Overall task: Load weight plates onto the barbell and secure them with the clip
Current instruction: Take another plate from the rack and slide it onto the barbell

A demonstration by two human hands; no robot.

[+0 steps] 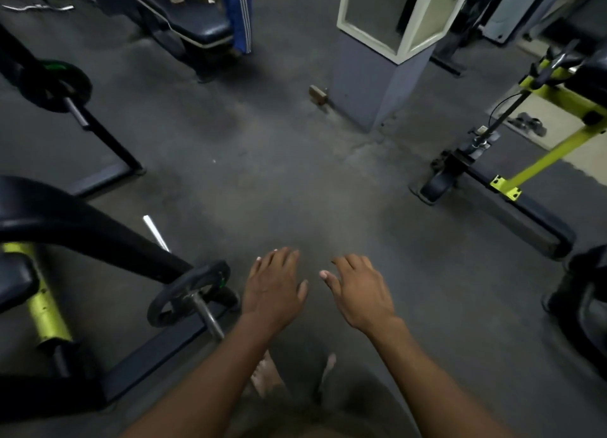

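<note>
My left hand [274, 290] and my right hand [359, 290] hover side by side over the dark floor, palms down, fingers spread, holding nothing. Just left of my left hand a black weight plate [184, 294] with a green mark sits on a steel barbell sleeve [210, 317] whose bare end points toward me. A second black plate [54, 86] sits on another bar sleeve [76, 111] at the upper left. I see no clip.
A black and yellow-green bench frame [46, 306] fills the lower left. Another yellow-green machine [538, 161] stands at the right. A grey pillar [377, 86] with a mirror rises ahead. A person's blue striped trousers [239, 14] show by a padded bench [203, 30].
</note>
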